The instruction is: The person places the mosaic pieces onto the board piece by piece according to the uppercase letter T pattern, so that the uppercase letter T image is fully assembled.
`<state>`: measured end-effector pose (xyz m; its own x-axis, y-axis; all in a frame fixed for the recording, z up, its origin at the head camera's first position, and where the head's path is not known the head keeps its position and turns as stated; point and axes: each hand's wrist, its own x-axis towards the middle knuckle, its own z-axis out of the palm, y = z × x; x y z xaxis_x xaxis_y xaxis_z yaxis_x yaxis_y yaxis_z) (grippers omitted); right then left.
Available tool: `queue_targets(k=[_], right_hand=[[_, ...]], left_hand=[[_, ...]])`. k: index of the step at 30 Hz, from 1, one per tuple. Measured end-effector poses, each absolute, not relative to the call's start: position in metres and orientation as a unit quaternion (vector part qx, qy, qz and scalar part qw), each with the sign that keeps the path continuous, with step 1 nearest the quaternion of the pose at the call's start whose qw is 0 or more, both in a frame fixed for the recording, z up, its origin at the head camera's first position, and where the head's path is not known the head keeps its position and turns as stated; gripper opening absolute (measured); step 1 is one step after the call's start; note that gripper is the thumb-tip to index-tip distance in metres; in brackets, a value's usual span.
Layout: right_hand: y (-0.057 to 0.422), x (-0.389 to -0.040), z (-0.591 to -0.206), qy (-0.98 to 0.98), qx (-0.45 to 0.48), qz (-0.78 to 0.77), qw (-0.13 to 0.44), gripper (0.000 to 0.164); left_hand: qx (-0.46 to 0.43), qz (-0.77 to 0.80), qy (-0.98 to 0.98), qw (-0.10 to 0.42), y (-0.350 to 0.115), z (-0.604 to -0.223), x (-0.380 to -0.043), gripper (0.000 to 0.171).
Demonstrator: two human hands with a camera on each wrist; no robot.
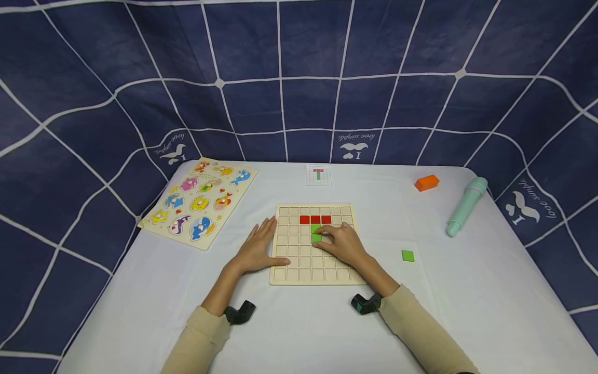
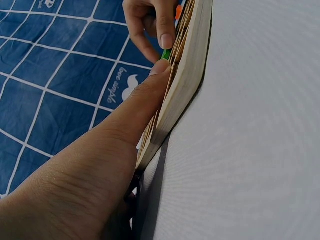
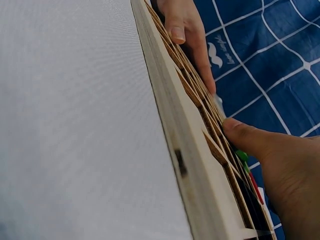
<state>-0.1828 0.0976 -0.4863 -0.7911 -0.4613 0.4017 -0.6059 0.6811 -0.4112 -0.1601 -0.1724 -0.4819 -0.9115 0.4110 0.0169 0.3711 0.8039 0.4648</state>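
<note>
A wooden grid board (image 1: 294, 275) lies flat on the table. Across one of its upper rows sit three red square tiles (image 1: 315, 219) side by side. Below the middle red one, a green tile (image 1: 315, 227) lies in the grid. My right hand (image 1: 345, 244) reaches over the board from the right, thumb and fingertips pinching a second green tile (image 1: 316, 238) just under the first. Along the board's left side rests my left hand (image 1: 257, 249), fingers straight and thumb laid over the lower left cells. The left wrist view shows green (image 2: 166, 54) at the right fingertips.
Behind the board lies a small pattern card (image 1: 318, 175). A loose green tile (image 1: 408, 255) is to the right, with an orange block (image 1: 426, 182) and a mint-green cylinder (image 1: 467, 206) farther back. An animal puzzle board (image 1: 198, 202) lies at left. A dark blue checked curtain (image 1: 308, 98) surrounds the table.
</note>
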Motion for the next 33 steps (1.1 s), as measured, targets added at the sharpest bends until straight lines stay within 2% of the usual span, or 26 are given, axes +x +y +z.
queue_targets(k=[16, 21, 28, 33], right_hand=[[0.116, -0.175, -0.480, -0.905, 0.293, 0.273, 0.142, 0.031], [0.142, -0.166, -0.477, -0.908, 0.283, 0.277, 0.140, 0.032], [0.196, -0.151, -0.477, -0.904, 0.279, 0.268, 0.182, 0.037], [0.235, -0.139, -0.477, -0.913, 0.249, 0.259, 0.193, 0.038]], left_hand=[[0.201, 0.244, 0.948, 0.042, -0.171, -0.480, -0.160, 0.121], [0.200, 0.245, 0.948, 0.041, -0.171, -0.481, -0.160, 0.121], [0.197, 0.248, 0.948, 0.041, -0.171, -0.481, -0.159, 0.121], [0.197, 0.246, 0.948, 0.042, -0.170, -0.479, -0.159, 0.121]])
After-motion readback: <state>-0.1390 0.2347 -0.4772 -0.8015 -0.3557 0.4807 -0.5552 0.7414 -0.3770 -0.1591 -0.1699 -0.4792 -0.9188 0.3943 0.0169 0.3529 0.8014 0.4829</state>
